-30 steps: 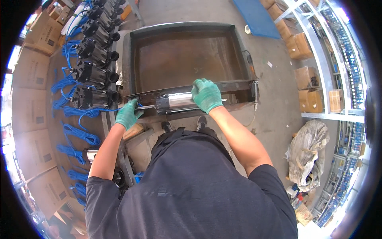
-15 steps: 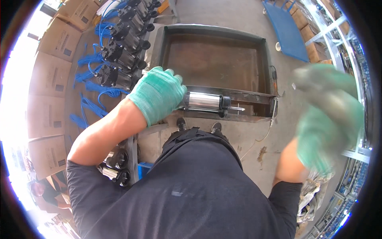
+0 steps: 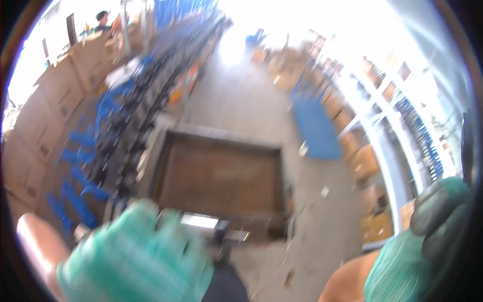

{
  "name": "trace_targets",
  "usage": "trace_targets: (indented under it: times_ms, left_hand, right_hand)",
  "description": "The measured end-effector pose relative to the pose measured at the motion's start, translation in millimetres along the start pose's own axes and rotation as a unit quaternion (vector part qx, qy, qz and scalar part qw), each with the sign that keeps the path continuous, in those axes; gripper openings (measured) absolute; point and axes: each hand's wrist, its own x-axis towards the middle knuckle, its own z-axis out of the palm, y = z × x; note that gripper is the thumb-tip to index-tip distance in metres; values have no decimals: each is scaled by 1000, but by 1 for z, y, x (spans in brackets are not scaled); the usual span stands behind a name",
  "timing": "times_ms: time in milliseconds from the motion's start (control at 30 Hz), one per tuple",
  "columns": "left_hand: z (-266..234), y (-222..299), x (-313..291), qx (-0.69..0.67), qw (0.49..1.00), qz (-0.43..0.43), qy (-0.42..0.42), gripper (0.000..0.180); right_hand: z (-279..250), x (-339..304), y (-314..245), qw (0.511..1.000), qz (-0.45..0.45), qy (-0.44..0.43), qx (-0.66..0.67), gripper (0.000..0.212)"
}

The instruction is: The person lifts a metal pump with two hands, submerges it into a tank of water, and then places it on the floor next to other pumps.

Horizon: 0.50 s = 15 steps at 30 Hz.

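At the near rim of the tray: a shiny metal cylinder (image 3: 201, 221) lies crosswise on the front edge of the brown metal tray (image 3: 219, 178), with a darker fitting and a thin rod sticking out at its right end.

Left hand (image 3: 136, 261): green-gloved, large and blurred in the foreground, over the cylinder's left end — it seems to cover or rest on that end, but the blur hides whether it truly grips. Fingers curled loosely forward, neither flat nor fisted; I cannot tell if they are closed around the metal.

Right hand (image 3: 427, 246): raised at the far right edge, well apart from the cylinder, holding nothing visible. Fingers bent, with dark-coated tips showing; grasp state cannot be told.

Risk — roll or slip: the cylinder sits on a narrow rim with at most one hand on it; a loose hold could let it roll into the tray or drop to the concrete floor (image 3: 251, 100).

Risk — pinch: the left fingers lie between round metal and the hard rim.

Surroundings: blue-hosed black parts (image 3: 108, 146) in a row to the left, cardboard boxes (image 3: 30, 131) beyond.
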Motion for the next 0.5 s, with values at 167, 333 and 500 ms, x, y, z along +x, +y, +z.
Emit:
trace_targets:
  times_ms: [167,333,500]
  left_hand:
    - [-38,-9,3,115,989,48,86,17]
    - [-38,-21,6,164,973,82,139,16]
    - [-34,-33,15,174,960,123,183,16]
  right_hand:
    - [-38,5,-6,999,5,42,-17,28]
    - [-36,9,1,999,20,43,-22,27]
    - [-24,15,-7,998,33,32,-37,26]
